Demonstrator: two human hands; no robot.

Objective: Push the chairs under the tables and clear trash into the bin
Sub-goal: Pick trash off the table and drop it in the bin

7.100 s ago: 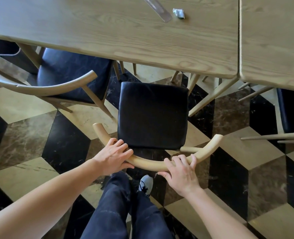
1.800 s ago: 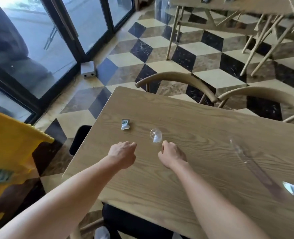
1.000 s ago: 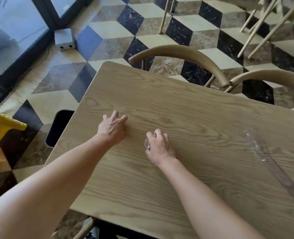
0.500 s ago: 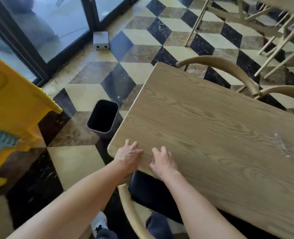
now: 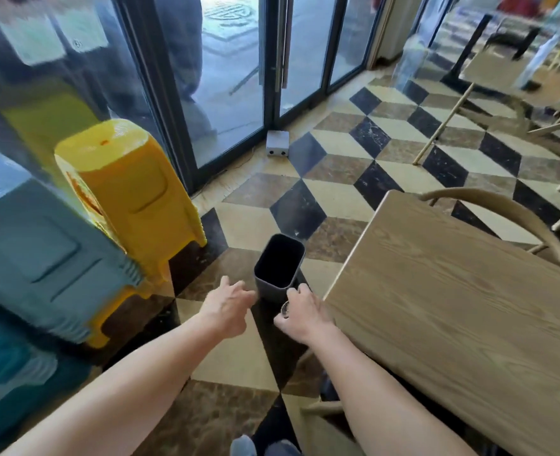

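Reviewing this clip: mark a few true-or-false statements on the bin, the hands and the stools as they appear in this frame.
1. The dark rectangular plastic bin stands on the floor beside the wooden table. True.
2. The right hand is empty. False: it holds a small clear plastic piece.
3. The left hand grips the bin's rim. False: it is near, apart.
4. The yellow plastic stool stack stands by the glass doors. True.

We see the small dark rectangular bin (image 5: 279, 269) on the floor, between the stacked yellow plastic stools (image 5: 130, 199) and the wooden table (image 5: 462, 307).
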